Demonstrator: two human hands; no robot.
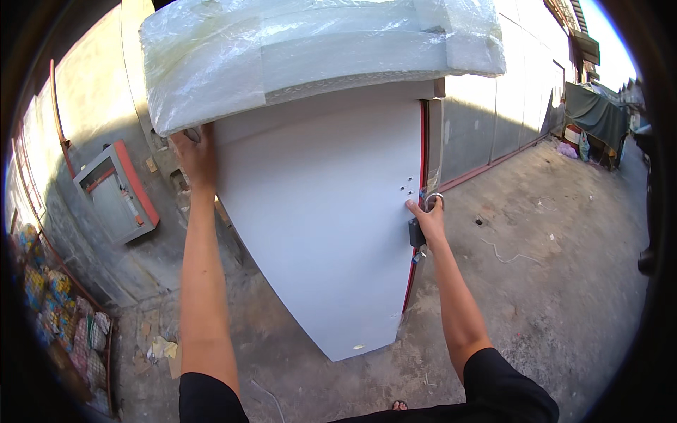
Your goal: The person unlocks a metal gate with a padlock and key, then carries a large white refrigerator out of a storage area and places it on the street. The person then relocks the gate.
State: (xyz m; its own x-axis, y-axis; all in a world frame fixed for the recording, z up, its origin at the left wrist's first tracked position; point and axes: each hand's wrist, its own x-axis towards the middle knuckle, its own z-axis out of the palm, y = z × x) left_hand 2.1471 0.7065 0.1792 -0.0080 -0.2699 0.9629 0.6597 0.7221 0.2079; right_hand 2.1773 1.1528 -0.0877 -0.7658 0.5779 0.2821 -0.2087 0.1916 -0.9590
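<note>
A tall pale grey-white door-like panel (324, 204) stands upright in front of me, with a red strip along its right edge. My right hand (430, 220) grips that edge at mid height, its thumb on the front face and its fingers round the side. Beside those fingers is a curved metal loop (434, 199). A black box-shaped lock part (417, 233) hangs just below the thumb. My left hand (196, 156) is raised at the panel's upper left edge, blurred, its fingertips partly hidden under a bubble-wrapped bundle (324, 49) lying across the top.
A grey frame with a red side (116, 194) is on the wall at left. Netted sacks (63, 317) are heaped at lower left. A dark tarp-covered stack (596, 116) stands far right. A white cord (511, 255) lies on the concrete floor (536, 317).
</note>
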